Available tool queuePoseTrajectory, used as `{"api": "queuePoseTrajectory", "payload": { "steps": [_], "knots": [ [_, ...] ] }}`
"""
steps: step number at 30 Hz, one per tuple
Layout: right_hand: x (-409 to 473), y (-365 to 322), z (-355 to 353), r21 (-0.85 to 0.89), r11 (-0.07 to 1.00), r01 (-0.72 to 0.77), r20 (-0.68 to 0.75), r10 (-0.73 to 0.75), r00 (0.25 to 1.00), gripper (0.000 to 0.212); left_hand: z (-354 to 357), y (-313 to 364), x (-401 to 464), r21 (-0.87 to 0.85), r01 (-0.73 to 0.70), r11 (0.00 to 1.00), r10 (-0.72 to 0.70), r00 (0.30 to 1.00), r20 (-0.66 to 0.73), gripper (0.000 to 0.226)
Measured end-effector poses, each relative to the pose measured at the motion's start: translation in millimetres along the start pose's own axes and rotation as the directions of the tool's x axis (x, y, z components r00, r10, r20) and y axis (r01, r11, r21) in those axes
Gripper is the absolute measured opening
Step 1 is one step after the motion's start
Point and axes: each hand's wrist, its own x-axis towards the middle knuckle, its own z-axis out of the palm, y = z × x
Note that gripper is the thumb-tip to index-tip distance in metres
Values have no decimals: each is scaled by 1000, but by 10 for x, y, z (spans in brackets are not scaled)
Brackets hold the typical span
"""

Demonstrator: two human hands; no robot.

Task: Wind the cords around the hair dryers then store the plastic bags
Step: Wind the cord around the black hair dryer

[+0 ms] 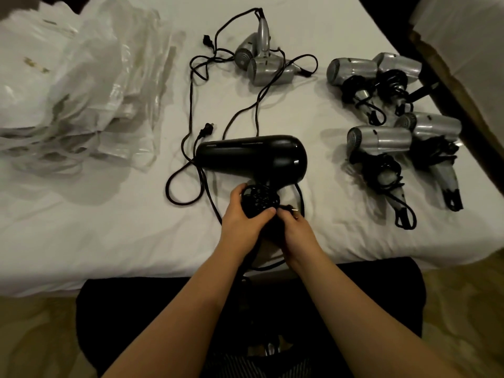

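Clearly both hands, left [246, 214] and right [296, 230], grip the black dryer's [251, 156] cord-wrapped handle [260, 199], mostly hiding it.

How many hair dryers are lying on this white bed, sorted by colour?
Silver hair dryers with cords wound round the handles, right side: 4
Silver hair dryers with loose cords, at the top: 2
Black hair dryer, handle held in both hands: 1
Total: 7

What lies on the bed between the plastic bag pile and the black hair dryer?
In the head view, only loose black cord and a plug lie between the plastic bags and the black hair dryer; otherwise bare sheet.
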Motion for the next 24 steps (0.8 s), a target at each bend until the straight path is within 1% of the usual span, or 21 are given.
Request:
{"api": "queuePoseTrajectory", "payload": {
  "steps": [4, 6, 8, 9, 10, 12, 13, 14, 15, 17, 20, 22, 23, 24],
  "knots": [
    [-8, -110, 77, 143, 990, -21, 40, 16, 999, 23, -15, 36, -9, -187, 22, 982, -18, 1000, 21, 47],
    [-49, -174, 126, 176, 984, 29, 43, -37, 998, 20, 16, 88, -30, -334, 7, 942, -1, 1000, 18, 33],
    [-120, -244, 181, 191, 968, 166, -4, -168, 986, 16, 56, 161, 9, -453, -6, 891, 13, 1000, 13, 22],
    [-167, -292, 203, 168, 950, 263, -34, -261, 965, 18, 79, 209, 30, -515, 2, 857, 13, 1000, 25, 23],
    [-223, -340, 214, 117, 926, 360, -51, -356, 933, 21, 102, 260, 47, -586, 27, 810, 2, 999, 49, 28],
    [-340, -421, 222, 16, 859, 511, -41, -510, 859, 23, 121, 361, 67, -730, 126, 672, -31, 989, 142, 46],
    [-387, -443, 218, -22, 829, 559, -28, -559, 829, 22, 115, 409, 61, -773, 182, 608, -37, 979, 201, 51],
    [-423, -453, 223, -43, 808, 588, -16, -589, 808, 21, 94, 429, 63, -794, 229, 563, -43, 968, 248, 52],
    [-426, -446, 227, -54, 799, 599, -3, -600, 800, 19, 65, 442, 65, -807, 266, 528, -48, 958, 284, 51],
    [-386, -384, 244, -36, 818, 575, 45, -573, 818, 18, -16, 369, 109, -832, 293, 471, -75, 953, 293, 50],
    [-295, -225, 276, -93, 873, 478, 122, -467, 876, 19, -205, 106, 181, -870, 280, 406, -225, 953, 201, 51],
    [-262, -136, 306, -115, 910, 398, 167, -378, 911, 20, -348, -61, 203, -857, 301, 419, -319, 932, 172, 51],
    [-252, -117, 319, -118, 922, 370, 171, -348, 922, 20, -401, -103, 210, -844, 310, 439, -346, 925, 160, 48],
    [-236, -115, 328, -115, 929, 351, 159, -331, 930, 19, -442, -119, 226, -817, 314, 484, -360, 922, 141, 43]
  ]
}}
